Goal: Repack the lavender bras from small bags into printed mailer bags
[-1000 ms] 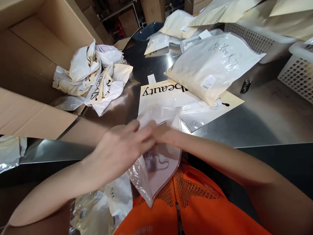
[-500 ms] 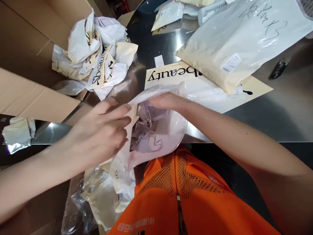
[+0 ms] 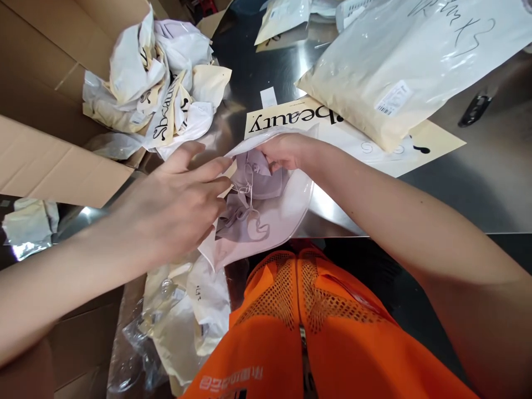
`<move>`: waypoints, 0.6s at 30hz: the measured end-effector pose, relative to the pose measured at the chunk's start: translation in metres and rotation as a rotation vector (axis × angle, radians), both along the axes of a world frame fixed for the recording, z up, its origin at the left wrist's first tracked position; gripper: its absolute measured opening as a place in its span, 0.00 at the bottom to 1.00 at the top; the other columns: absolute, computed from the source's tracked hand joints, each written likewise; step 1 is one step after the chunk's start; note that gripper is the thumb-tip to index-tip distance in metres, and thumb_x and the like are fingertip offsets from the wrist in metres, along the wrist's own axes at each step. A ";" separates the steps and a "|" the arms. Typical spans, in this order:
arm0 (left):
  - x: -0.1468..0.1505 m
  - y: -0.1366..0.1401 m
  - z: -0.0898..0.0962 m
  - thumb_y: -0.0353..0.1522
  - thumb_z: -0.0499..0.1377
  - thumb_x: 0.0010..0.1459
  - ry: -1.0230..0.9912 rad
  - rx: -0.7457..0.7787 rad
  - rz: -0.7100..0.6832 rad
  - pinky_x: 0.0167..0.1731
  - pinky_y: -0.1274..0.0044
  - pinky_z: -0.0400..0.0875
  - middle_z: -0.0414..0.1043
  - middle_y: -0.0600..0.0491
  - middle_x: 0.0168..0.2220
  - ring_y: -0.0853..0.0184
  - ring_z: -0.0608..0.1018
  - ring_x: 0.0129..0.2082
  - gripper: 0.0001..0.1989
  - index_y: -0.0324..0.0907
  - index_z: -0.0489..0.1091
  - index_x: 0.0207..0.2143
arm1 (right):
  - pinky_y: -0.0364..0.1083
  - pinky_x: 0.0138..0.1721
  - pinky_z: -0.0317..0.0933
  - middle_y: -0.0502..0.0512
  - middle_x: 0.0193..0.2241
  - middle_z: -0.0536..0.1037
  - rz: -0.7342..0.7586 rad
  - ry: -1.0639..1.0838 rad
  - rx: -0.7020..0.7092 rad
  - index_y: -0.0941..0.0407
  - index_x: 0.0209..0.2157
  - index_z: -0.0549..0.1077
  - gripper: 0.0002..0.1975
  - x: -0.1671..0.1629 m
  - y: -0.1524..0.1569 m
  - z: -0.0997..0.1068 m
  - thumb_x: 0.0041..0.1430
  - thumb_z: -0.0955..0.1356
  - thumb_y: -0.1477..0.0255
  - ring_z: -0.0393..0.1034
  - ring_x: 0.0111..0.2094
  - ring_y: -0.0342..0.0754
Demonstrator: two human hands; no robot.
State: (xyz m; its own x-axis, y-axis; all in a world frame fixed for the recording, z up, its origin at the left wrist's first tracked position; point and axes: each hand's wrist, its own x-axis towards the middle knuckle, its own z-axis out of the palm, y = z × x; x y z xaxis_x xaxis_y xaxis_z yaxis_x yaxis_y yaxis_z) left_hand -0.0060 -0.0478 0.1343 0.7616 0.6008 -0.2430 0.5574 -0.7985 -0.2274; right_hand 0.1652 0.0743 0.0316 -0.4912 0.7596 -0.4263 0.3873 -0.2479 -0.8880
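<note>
At the near edge of the shiny steel table (image 3: 457,183), a clear glossy plastic pouch (image 3: 286,213) holding a pale lilac garment (image 3: 249,213) lies between both hands, hanging partly over the edge above the orange mesh vest (image 3: 307,316). The right hand (image 3: 285,151) is closed, pinching the pouch's upper opening. The left hand (image 3: 174,208) rests with fingers loosely extended against the pouch's left side, touching it rather than gripping. Just beyond lie a flat cream printed bag lettered "beauty" (image 3: 286,116), a crumpled heap of white and cream bags (image 3: 155,94) and a brown cardboard box (image 3: 45,160)
</note>
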 end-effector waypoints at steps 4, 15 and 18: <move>0.003 -0.002 -0.003 0.26 0.55 0.55 -0.005 -0.020 0.020 0.66 0.52 0.38 0.71 0.52 0.40 0.56 0.60 0.65 0.07 0.43 0.67 0.25 | 0.43 0.31 0.67 0.55 0.41 0.78 0.066 -0.221 0.124 0.51 0.53 0.70 0.19 0.001 0.001 -0.007 0.71 0.54 0.70 0.72 0.30 0.42; 0.025 -0.009 -0.006 0.22 0.55 0.53 0.163 0.093 -0.036 0.66 0.52 0.41 0.71 0.50 0.35 0.53 0.63 0.62 0.10 0.42 0.67 0.22 | 0.45 0.30 0.65 0.55 0.30 0.77 0.021 -0.254 0.312 0.53 0.46 0.74 0.18 0.009 0.003 -0.014 0.65 0.57 0.77 0.71 0.28 0.46; 0.024 -0.010 -0.009 0.23 0.56 0.53 0.177 0.081 -0.030 0.67 0.53 0.39 0.71 0.50 0.35 0.53 0.61 0.64 0.10 0.44 0.67 0.22 | 0.45 0.31 0.66 0.54 0.30 0.78 0.008 -0.273 0.320 0.53 0.44 0.75 0.17 0.009 0.003 -0.015 0.64 0.58 0.78 0.72 0.29 0.45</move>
State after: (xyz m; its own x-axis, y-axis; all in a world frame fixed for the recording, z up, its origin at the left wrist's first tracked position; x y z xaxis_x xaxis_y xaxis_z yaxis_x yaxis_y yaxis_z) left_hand 0.0184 -0.0574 0.1258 0.7293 0.6011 -0.3268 0.4789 -0.7896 -0.3836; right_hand 0.1740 0.0773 0.0165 -0.3998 0.8712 -0.2850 0.6197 0.0277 -0.7844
